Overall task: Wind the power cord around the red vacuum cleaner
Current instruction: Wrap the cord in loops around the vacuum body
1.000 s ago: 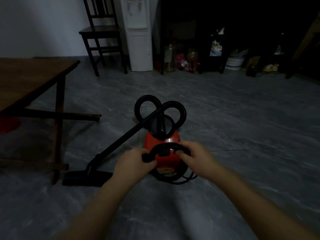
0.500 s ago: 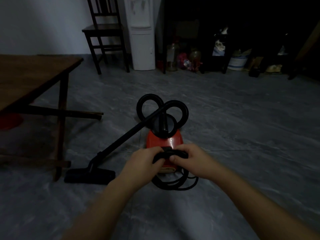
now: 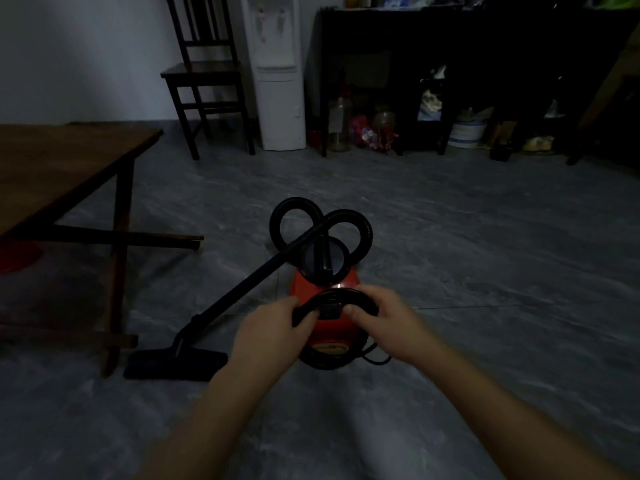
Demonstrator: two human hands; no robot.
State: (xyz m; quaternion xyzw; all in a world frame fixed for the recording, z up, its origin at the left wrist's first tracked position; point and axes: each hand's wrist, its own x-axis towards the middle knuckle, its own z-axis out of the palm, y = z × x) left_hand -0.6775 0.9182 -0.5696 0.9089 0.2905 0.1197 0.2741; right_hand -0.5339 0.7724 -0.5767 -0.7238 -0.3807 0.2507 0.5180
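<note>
A loop of cord (image 3: 337, 294) is gripped at either end by the left hand (image 3: 266, 327) and right hand (image 3: 384, 317), arched crosswise over the near end of the vacuum (image 3: 310, 287); the vacuum's long axis runs straight away from both hands; more cord is seen coiled round its base, just below them.

The red vacuum cleaner (image 3: 323, 289) has a glossy plastic body with a bright glint on top. Its hose (image 3: 362, 230) at 12 o'clock looks like ribbed black plastic, and the wand (image 3: 249, 289) is smooth and matt. The power cord (image 3: 377, 360) has a smooth black sheath. The floor (image 3: 485, 271) is grey marbled tile with a slight sheen. The table (image 3: 69, 157) at 9 o'clock is brown wood, and the chair (image 3: 204, 72) at 11 is dark polished wood.
</note>
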